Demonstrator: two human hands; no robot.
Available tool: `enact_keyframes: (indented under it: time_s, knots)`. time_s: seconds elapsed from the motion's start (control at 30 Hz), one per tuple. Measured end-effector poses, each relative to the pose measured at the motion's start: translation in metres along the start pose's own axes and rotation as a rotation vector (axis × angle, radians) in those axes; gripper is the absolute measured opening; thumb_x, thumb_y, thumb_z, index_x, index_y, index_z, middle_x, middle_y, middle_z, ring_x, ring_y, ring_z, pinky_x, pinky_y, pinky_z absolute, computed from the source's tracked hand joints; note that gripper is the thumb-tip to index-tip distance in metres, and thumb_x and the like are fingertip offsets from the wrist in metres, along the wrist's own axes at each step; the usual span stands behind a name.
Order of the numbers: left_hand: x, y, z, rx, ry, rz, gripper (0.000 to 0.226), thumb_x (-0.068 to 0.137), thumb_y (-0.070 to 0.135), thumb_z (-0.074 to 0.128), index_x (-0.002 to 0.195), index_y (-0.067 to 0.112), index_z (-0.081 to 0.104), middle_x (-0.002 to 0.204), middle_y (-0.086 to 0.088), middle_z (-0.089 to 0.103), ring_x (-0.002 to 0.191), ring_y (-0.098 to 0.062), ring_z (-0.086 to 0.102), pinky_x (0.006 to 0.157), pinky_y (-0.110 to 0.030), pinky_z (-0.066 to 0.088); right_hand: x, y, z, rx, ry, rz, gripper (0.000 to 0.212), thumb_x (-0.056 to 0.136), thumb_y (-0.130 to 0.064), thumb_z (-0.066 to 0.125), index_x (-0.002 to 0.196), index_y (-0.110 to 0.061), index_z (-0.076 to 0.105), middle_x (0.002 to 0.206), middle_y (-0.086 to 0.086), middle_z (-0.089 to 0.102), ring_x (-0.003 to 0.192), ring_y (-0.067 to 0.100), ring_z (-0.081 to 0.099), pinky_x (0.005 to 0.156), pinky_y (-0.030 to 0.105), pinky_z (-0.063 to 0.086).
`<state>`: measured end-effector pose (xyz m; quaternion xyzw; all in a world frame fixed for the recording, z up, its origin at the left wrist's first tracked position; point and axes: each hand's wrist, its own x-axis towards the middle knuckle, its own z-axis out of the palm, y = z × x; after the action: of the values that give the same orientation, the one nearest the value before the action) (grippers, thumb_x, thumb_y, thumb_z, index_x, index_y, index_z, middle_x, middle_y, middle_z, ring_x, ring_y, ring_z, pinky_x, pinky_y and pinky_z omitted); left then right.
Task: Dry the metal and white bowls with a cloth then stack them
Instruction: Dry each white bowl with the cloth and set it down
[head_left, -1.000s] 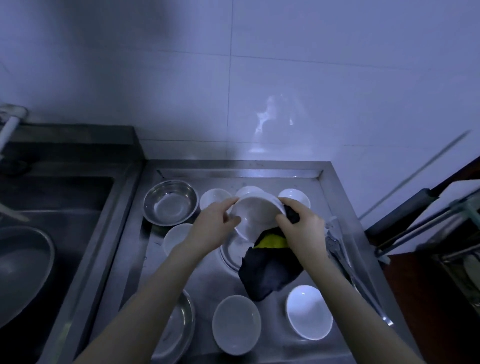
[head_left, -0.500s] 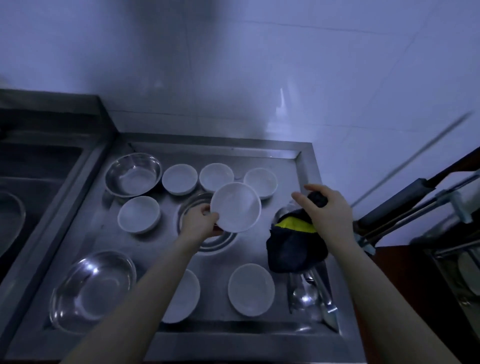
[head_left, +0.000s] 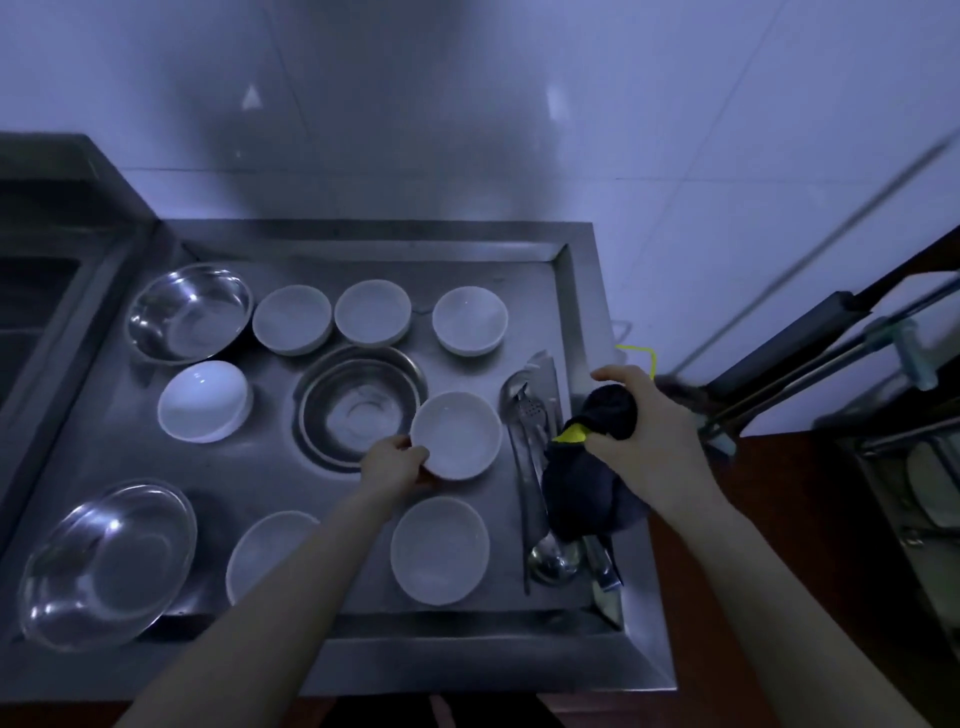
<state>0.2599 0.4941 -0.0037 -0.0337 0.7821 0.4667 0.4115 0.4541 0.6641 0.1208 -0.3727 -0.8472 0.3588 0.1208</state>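
Note:
My left hand (head_left: 394, 462) grips a white bowl (head_left: 457, 434) by its near-left rim, low over the steel tray (head_left: 571, 260), just right of a metal bowl (head_left: 361, 408) at the tray's middle. My right hand (head_left: 644, 426) holds a bunched dark cloth (head_left: 587, 493) with a yellow edge over the tray's right side. Several more white bowls lie around: three in the back row (head_left: 373, 313), one at the left (head_left: 203, 400), two at the front (head_left: 439, 551). Two other metal bowls sit at the back left (head_left: 189, 312) and front left (head_left: 106, 561).
A ladle (head_left: 550, 558) and other steel utensils lie along the tray's right side, partly under the cloth. A sink basin (head_left: 36, 291) adjoins on the left. A tiled wall stands behind, and a dark rack with handles (head_left: 831, 332) stands at the right.
My left hand has carried the white bowl down and to the right, away from the cloth. My right hand has drawn the cloth off to the right. The camera has tilted down.

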Motion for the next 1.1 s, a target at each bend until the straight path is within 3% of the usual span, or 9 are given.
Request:
enact_keyframes:
  time_s: [0.1,0.23,0.37,0.43,0.53,0.63,0.77,0.97,1.1]
  knots:
    - [0.002,0.000,0.014,0.008,-0.013,-0.026,0.018,0.089,-0.003,0.055,0.083,0.012,0.063,0.083,-0.018,0.065,0.069,-0.031,0.064,0.055,-0.035,0.058,0.002,0.004,0.007,0.020,0.053,-0.033,0.048,0.067,-0.002,0.072,0.110,-0.018,0.058,0.091,0.002,0.063,0.082,0.014,0.054,0.068,0.021,0.035]
    - [0.035,-0.032,0.016,0.126,0.009,-0.002,0.006,0.069,0.026,0.066,0.074,0.024,0.064,0.092,-0.016,0.071,0.088,-0.035,0.068,0.085,-0.051,0.057,0.005,0.008,0.014,0.019,0.079,-0.067,0.032,0.069,-0.011,0.069,0.099,-0.019,0.060,0.093,0.001,0.066,0.088,0.021,0.061,0.077,0.031,0.045]
    - [0.024,-0.032,0.015,0.199,0.001,0.050,0.014,0.079,0.031,0.072,0.076,0.024,0.060,0.085,-0.011,0.066,0.079,-0.025,0.062,0.088,-0.051,0.053,0.003,0.011,0.019,-0.039,0.102,-0.061,0.026,0.071,-0.023,0.066,0.097,-0.025,0.062,0.093,0.000,0.067,0.090,0.025,0.062,0.079,0.042,0.049]
    - [0.015,-0.032,0.011,0.198,-0.042,0.066,0.016,0.088,0.028,0.070,0.102,0.021,0.066,0.091,-0.012,0.068,0.081,-0.025,0.064,0.086,-0.049,0.054,0.000,0.013,0.021,-0.050,0.138,-0.078,0.023,0.074,-0.018,0.069,0.096,-0.022,0.066,0.095,0.002,0.067,0.091,0.023,0.062,0.082,0.034,0.047]
    - [0.000,-0.043,-0.001,0.302,-0.079,0.039,0.068,0.080,0.032,0.079,0.138,0.014,0.048,0.112,-0.013,0.066,0.101,-0.028,0.065,0.085,-0.037,0.051,-0.005,0.015,0.024,-0.040,0.208,-0.123,0.017,0.075,-0.010,0.075,0.091,-0.014,0.071,0.104,0.003,0.066,0.096,0.016,0.061,0.086,0.016,0.040]
    - [-0.016,-0.060,-0.010,0.552,-0.107,0.075,0.058,0.079,0.006,0.074,0.133,0.011,0.055,0.117,-0.013,0.065,0.107,-0.029,0.062,0.080,-0.030,0.044,-0.009,0.016,0.023,-0.061,0.239,-0.159,0.014,0.077,-0.009,0.076,0.090,-0.012,0.072,0.103,0.004,0.063,0.095,0.011,0.058,0.086,0.016,0.040]
    - [-0.026,-0.074,-0.017,0.705,-0.051,0.142,0.039,0.077,-0.007,0.055,0.110,0.010,0.069,0.108,-0.016,0.071,0.103,-0.034,0.064,0.083,-0.038,0.052,-0.013,0.006,0.012,0.000,0.245,-0.158,0.011,0.080,-0.009,0.074,0.090,-0.013,0.071,0.088,-0.005,0.060,0.085,-0.001,0.051,0.081,0.001,0.033]
    - [-0.045,-0.066,-0.042,0.383,-0.064,0.040,0.030,0.073,-0.002,0.060,0.097,0.016,0.063,0.089,-0.008,0.066,0.091,-0.032,0.065,0.082,-0.049,0.058,-0.026,-0.025,0.005,0.171,0.236,-0.067,0.020,0.084,-0.016,0.071,0.080,-0.034,0.062,0.077,-0.024,0.062,0.078,-0.008,0.055,0.074,0.001,0.036]
    - [-0.067,-0.043,-0.067,-0.040,-0.036,-0.011,0.032,0.081,-0.008,0.056,0.106,0.011,0.055,0.103,-0.018,0.059,0.088,-0.033,0.062,0.074,-0.044,0.059,-0.036,-0.061,0.014,0.235,0.205,-0.080,0.021,0.085,-0.019,0.070,0.079,-0.037,0.061,0.075,-0.028,0.062,0.076,-0.010,0.056,0.071,0.007,0.039]
